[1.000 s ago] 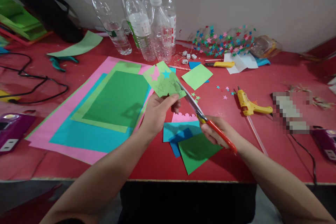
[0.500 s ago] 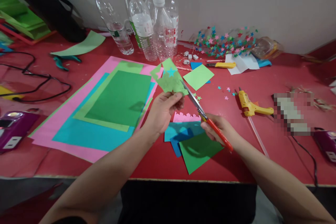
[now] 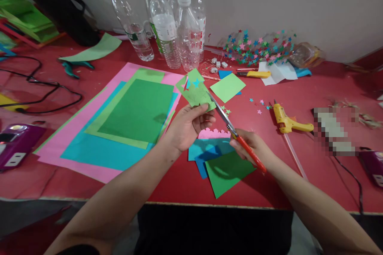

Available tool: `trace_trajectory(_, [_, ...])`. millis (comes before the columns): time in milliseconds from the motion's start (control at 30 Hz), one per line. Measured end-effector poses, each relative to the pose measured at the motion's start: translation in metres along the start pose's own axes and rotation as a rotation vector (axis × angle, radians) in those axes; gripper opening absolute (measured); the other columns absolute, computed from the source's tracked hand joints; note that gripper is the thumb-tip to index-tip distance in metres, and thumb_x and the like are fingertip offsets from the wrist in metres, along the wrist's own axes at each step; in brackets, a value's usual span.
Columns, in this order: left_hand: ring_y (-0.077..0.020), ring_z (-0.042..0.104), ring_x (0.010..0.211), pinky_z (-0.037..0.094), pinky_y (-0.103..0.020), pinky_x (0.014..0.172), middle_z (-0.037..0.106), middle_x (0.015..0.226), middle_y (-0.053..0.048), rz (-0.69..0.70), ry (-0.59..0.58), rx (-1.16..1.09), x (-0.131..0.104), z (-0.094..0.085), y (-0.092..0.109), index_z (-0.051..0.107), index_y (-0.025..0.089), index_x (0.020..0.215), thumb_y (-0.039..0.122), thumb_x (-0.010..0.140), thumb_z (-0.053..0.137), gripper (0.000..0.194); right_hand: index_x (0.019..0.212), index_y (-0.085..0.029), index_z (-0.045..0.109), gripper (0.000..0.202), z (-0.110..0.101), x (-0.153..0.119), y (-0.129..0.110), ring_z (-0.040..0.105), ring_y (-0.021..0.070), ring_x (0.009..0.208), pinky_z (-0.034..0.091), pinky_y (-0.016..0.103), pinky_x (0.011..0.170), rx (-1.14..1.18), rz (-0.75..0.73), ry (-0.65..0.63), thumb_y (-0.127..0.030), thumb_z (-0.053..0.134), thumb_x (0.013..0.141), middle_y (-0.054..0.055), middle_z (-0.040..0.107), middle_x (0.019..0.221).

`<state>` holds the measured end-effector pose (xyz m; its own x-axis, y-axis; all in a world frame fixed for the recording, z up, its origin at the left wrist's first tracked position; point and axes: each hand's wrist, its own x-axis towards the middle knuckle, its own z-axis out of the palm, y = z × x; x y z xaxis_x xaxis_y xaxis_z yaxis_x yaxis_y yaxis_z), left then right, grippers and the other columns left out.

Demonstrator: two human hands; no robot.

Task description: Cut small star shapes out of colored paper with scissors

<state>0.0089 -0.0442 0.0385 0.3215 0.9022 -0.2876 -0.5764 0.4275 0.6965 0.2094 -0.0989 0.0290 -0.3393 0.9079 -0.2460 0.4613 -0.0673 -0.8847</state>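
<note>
My left hand (image 3: 191,123) pinches the lower edge of a light green paper piece (image 3: 194,93) between thumb and fingers. Part of that piece is cut away at its upper left, and a blue star (image 3: 195,83) shows at it. In my right hand (image 3: 247,143) are red-handled scissors (image 3: 249,153), whose blades reach to the right edge of the green paper. Whether the blade tips are over or under the paper I cannot tell. Below my hands lie a dark green sheet (image 3: 229,175), blue paper (image 3: 194,151) and a pink strip with a notched edge (image 3: 214,133).
On the left is a stack of coloured sheets (image 3: 137,107). Several plastic bottles (image 3: 167,32) stand at the back. To the right lie a yellow glue gun (image 3: 289,119), a yellow cutter (image 3: 257,74), small loose paper stars (image 3: 259,112) and a star-covered clear bottle (image 3: 259,48).
The light green paper has turned slightly in my left hand, and the left fingers have opened out a little beneath it. The scissors stay beside its right edge.
</note>
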Motion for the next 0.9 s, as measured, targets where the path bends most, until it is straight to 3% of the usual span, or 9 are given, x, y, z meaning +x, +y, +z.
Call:
trace_trajectory(133, [-0.0077, 0.066, 0.053, 0.051, -0.015, 0.052, 0.065, 0.059, 0.006, 0.108, 0.094, 0.039, 0.0, 0.001, 0.005, 0.05, 0.019, 0.073, 0.017, 0.07, 0.069, 0.019, 0.067, -0.021, 0.039, 0.038, -0.001, 0.001, -0.001, 0.036, 0.0088, 0.043, 0.025, 0.024, 0.045, -0.019, 0.001, -0.017, -0.053, 0.052, 0.084, -0.007, 0.041, 0.047])
trace_trajectory(267, [-0.0096, 0.064, 0.047, 0.046, -0.016, 0.041, 0.066, 0.061, 0.007, 0.185, 0.066, 0.185, -0.002, 0.002, 0.009, 0.049, 0.021, 0.085, 0.023, 0.072, 0.067, 0.023, 0.067, -0.021, 0.039, 0.038, -0.002, 0.001, -0.003, 0.036, 0.0089, 0.044, 0.027, 0.024, 0.045, -0.033, 0.001, -0.027, -0.052, 0.051, 0.085, -0.006, 0.041, 0.048])
trace_trajectory(467, [-0.0101, 0.062, 0.044, 0.047, -0.018, 0.044, 0.067, 0.059, 0.006, 0.277, 0.061, 0.246, -0.003, 0.0, 0.013, 0.042, 0.022, 0.088, 0.016, 0.066, 0.069, 0.035, 0.069, -0.021, 0.041, 0.041, 0.0, 0.0, -0.001, 0.035, 0.0078, 0.041, 0.026, 0.023, 0.042, 0.054, 0.028, -0.061, -0.057, 0.053, 0.084, -0.008, 0.039, 0.048])
trace_trajectory(733, [-0.0035, 0.057, 0.051, 0.044, -0.014, 0.049, 0.064, 0.061, 0.003, 0.163, 0.084, 0.107, 0.001, -0.002, 0.01, 0.049, 0.017, 0.067, 0.014, 0.065, 0.069, 0.02, 0.069, -0.02, 0.042, 0.043, 0.001, -0.001, -0.002, 0.034, 0.0072, 0.039, 0.026, 0.022, 0.04, 0.099, 0.046, -0.068, -0.06, 0.052, 0.083, -0.007, 0.04, 0.046])
trace_trajectory(900, [-0.0027, 0.051, 0.049, 0.042, -0.016, 0.05, 0.059, 0.06, 0.004, 0.247, 0.09, 0.186, 0.001, -0.001, 0.009, 0.051, 0.017, 0.065, 0.015, 0.069, 0.068, 0.018, 0.067, -0.02, 0.041, 0.044, -0.001, 0.0, -0.005, 0.035, 0.0072, 0.038, 0.026, 0.022, 0.04, 0.079, 0.047, -0.082, -0.06, 0.054, 0.082, -0.007, 0.041, 0.044])
